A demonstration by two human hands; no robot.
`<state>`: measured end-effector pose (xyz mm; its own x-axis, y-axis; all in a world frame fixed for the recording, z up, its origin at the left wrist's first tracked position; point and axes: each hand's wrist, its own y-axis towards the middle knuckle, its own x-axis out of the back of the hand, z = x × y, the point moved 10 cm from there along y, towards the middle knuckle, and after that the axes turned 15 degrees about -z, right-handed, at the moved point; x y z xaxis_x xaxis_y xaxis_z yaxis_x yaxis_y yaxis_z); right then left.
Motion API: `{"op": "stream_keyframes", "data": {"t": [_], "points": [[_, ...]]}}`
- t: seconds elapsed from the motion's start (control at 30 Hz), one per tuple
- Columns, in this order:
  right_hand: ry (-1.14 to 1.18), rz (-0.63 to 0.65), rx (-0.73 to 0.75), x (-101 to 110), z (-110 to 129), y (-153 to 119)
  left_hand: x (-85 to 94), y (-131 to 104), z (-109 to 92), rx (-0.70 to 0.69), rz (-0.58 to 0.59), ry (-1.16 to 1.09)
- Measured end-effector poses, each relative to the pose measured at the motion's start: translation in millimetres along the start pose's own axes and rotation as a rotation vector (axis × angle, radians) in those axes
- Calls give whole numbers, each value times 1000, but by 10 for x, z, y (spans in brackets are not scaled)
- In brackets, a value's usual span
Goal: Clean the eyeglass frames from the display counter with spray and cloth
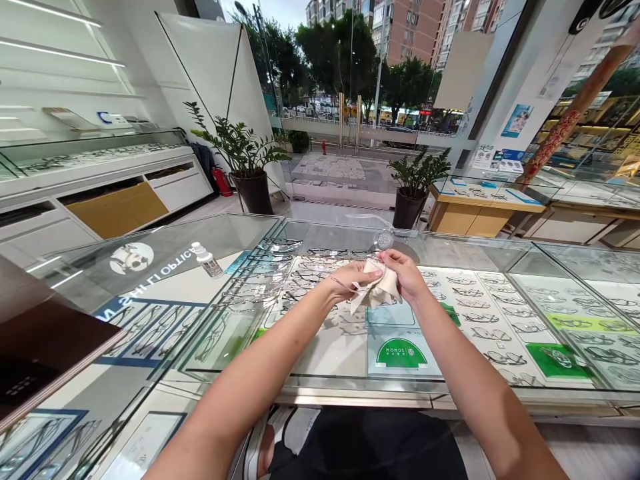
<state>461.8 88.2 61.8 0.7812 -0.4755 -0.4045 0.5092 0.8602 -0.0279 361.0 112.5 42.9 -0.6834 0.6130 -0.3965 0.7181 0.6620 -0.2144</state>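
Both hands are over the glass counter [320, 363], between its near and far edges. The left hand [351, 279] pinches a pale cloth [377, 290] between thumb and fingers; the right hand [406, 273] grips the cloth's other side, its fingertips close to the left's. The cloth is bunched, its loose corners hanging below the fingers. A thin, wire-like piece [345, 285] sticks out beside the left hand; what it belongs to is hidden.

Just beyond the hands, toward the far edge, is a round clear object [384, 239]. A white bottle [208, 261] stands well to the left. Below the hands, near the counter's near edge, is a green-and-white panel [401, 352] marked MOHOE. Rows of eyeglasses [477, 304] show through the glass on both sides, and a green packet [559, 361] lies toward the right.
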Motion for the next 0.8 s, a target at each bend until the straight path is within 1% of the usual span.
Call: {"op": "stream_keyframes", "data": {"t": [0.1, 0.2, 0.27, 0.4, 0.57, 0.7, 0.8], "points": [[9, 12, -22, -33, -48, -17, 7, 15, 9, 9, -27, -12], [12, 13, -28, -36, -86, -8, 42, 25, -27, -23, -70, -15], [3, 17, -32, -33, -110, 4, 52, 24, -36, -22, -77, -35], [-3, 40, -17, -39, -103, 8, 57, 24, -25, 11, -53, -76], [-4, 54, 15, -71, -35, -40, 107, 46, 105, 115, -40, -31], [-17, 67, 30, -94, -12, -61, 80, 46, 87, 86, -3, -22], [-4, 61, -4, -83, -51, -48, 54, 31, 27, 41, 4, -25]]}}
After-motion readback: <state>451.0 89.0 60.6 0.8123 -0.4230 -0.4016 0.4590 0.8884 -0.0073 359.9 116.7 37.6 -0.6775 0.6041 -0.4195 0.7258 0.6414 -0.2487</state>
